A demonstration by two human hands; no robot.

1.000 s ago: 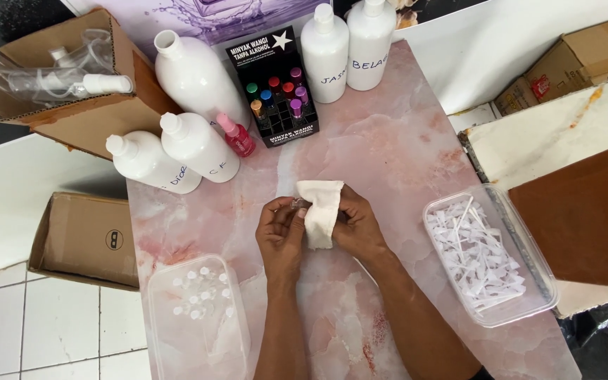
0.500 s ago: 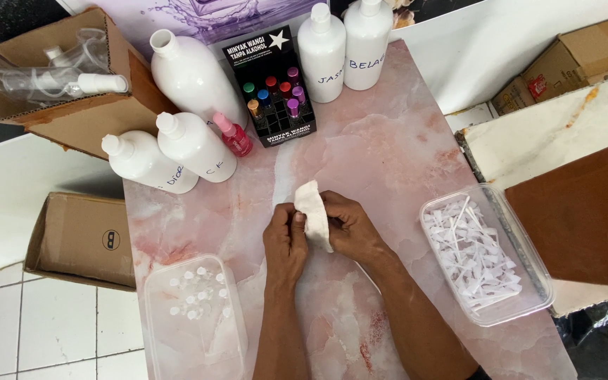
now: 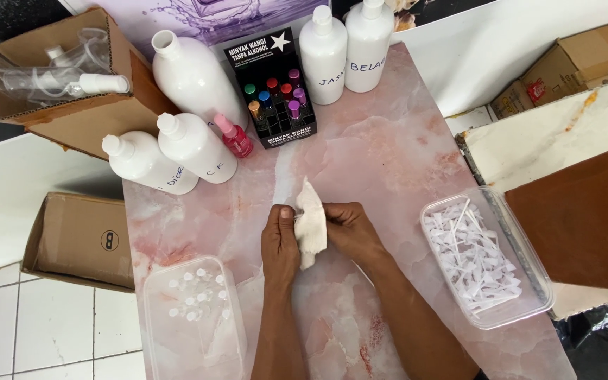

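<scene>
Holding a small white cloth between them, both hands meet at the middle of a pink marbled table. The left hand is closed around the cloth's left edge with the thumb on top; the right hand pinches its right side, fingers curled in. The cloth stands up, crumpled, just above the table. Whether something small is wrapped inside it cannot be told.

At the left front, a clear plastic tub holds a scatter of small clear caps. At the right, a second clear tub is filled with thin white plastic sticks. Behind the hands stand five white bottles, a small pink bottle and a black display box of little coloured vials. An open cardboard box with clear spray bottles sits at the far left.

As a judgement, the work looks midway: both tubs are stocked and every bottle stands away from the hands.
</scene>
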